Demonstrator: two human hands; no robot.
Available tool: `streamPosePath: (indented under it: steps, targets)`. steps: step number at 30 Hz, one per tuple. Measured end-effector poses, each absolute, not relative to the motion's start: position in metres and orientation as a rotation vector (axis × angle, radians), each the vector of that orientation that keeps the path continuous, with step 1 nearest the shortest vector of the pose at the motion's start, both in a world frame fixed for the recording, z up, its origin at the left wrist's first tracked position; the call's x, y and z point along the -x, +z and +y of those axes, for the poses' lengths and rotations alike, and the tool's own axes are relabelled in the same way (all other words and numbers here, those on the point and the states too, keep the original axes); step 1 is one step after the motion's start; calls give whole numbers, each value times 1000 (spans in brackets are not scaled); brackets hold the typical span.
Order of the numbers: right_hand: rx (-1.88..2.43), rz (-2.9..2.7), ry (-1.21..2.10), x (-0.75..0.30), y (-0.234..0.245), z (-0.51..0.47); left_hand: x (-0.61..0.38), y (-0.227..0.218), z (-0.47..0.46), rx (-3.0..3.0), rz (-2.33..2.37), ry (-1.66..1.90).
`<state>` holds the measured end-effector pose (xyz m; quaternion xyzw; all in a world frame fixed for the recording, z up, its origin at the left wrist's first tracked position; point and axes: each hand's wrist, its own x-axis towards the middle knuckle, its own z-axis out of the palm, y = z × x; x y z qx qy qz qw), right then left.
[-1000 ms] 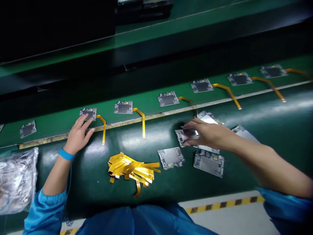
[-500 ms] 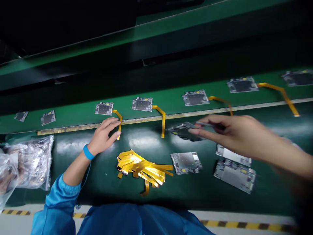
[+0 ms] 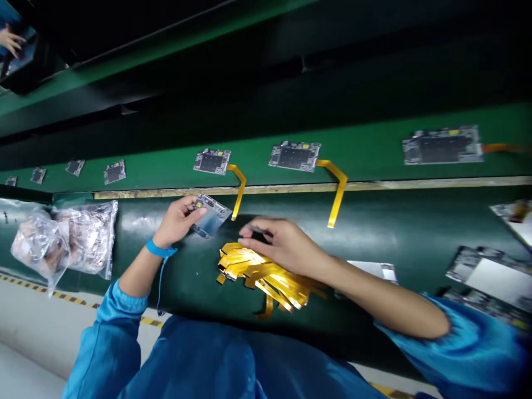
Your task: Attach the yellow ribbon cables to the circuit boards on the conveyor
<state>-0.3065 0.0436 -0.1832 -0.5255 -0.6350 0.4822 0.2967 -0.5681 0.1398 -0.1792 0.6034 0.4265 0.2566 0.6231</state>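
Observation:
My left hand is closed on a circuit board, thumb on top, and holds it tilted above the green worktop. A blue wrist strap with a cord is round my left wrist. My right hand is over the upper edge of a pile of golden flat ribbon cables. Its fingers are curled together, with a thin grey thing seemingly between them; blur keeps me from telling what it is. My right forearm partly covers another circuit board on the worktop.
Along the raised green strip lie several circuit boards, some with ribbon cables hanging over its edge. More boards lie at the right. Clear plastic bags sit at the left. Another person's hand shows at the upper left.
The circuit board has passed from my right hand to my left. My right hand has moved left to the ribbon cable pile. The camera view has shifted and turned.

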Motion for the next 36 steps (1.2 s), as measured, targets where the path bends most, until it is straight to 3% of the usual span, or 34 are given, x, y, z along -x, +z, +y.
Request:
streamPosePath:
  steps: [6,11,16,23,36]
  targets:
    - [1202,-2365,1152,288,-189,22,601,-173,176,-1836,1063,311]
    - [1254,-2546,980,289,-190,12,590,-186,179,-2128,1088,111]
    - [1263,-2407,1169,284,-186,14,586,-190,172,-2453,1123,109]
    - [1376,-1790,1540,286,-184,36,578,-184,158,-2532,1292,265]
    - [1531,-1728,1209,312,-197,100,521,-163,124,-2385,1588,-333]
